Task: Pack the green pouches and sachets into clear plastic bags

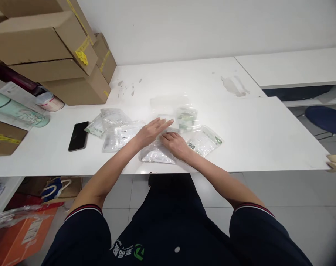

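My left hand (153,132) lies over clear plastic bags at the middle of the table, its fingers stretched out flat. Close beside it, my right hand (175,145) has bent fingers closed on a clear plastic bag (158,154); its fingertips are partly hidden. Beyond both hands is a clear bag with a green print (186,117). A flat bag with green marks (205,142) lies right of my right hand. Left of my left hand, several clear bags (115,117) overlap, one with printed white paper (126,135) showing.
A black phone (78,136) lies on the white table (256,140). Cardboard boxes (43,44) are stacked at the back left, near a mint green bottle (20,111) and a round tub (49,101). A dark blue stool (327,119) stands at the right.
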A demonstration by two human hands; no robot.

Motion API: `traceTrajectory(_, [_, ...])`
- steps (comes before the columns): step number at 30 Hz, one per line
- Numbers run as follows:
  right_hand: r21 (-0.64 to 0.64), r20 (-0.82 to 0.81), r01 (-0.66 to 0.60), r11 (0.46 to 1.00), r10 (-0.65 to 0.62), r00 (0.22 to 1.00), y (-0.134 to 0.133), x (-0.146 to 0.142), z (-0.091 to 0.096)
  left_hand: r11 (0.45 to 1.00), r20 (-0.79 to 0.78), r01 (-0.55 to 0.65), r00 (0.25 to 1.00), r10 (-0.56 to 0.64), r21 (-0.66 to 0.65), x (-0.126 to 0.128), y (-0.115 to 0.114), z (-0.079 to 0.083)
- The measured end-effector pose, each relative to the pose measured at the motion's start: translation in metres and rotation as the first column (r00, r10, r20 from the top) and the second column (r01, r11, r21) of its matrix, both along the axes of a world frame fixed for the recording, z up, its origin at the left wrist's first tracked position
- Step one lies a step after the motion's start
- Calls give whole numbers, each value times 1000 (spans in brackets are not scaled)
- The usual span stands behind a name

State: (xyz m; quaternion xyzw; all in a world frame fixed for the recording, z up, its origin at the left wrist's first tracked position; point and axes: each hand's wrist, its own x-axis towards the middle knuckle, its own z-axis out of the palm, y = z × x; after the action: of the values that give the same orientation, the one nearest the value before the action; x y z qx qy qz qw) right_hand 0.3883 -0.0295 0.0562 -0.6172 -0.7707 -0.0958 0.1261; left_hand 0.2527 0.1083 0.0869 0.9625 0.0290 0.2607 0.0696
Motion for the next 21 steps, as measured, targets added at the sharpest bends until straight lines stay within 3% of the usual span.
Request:
traceTrajectory(3, [46, -37, 30, 998, -29, 999, -21, 10, -10, 1000, -22, 13, 1000, -14, -23, -2, -5, -21])
traceTrajectory(5, [60, -58, 42, 997, -38, 998, -28, 16, -14, 999, -4, -7, 1000, 7, -34, -5, -6, -25])
traceTrajectory(7, [85, -57, 65, 994, -61, 997, -31, 20, -16, 994, 74, -59, 995, 66, -93, -5, -9, -19])
traceTrajectory(9, [128, -39, 93, 987, -89, 995, -31, 22, -16, 967, 202, -103, 968, 152, -235, -2, -11, -9])
traceTrajectory(12, [198, -12, 95, 976, -95, 995, -32, 22, -16, 869, 331, -21, 920, 211, -494, 7, -13, 1])
traceTrajectory(14, [227, 1, 97, 969, -99, 995, -35, 22, -17, 803, 274, 17, 944, 184, -596, 14, -11, -1])
traceTrajectory(18, [203, 15, 141, 969, -147, 989, -45, 22, -19, 735, -59, -155, 986, 155, -660, 21, -2, -14])
traceTrajectory(21, [140, 25, 150, 979, -155, 988, -48, 22, -19, 639, -172, -226, 974, 147, -735, 20, 3, -16])
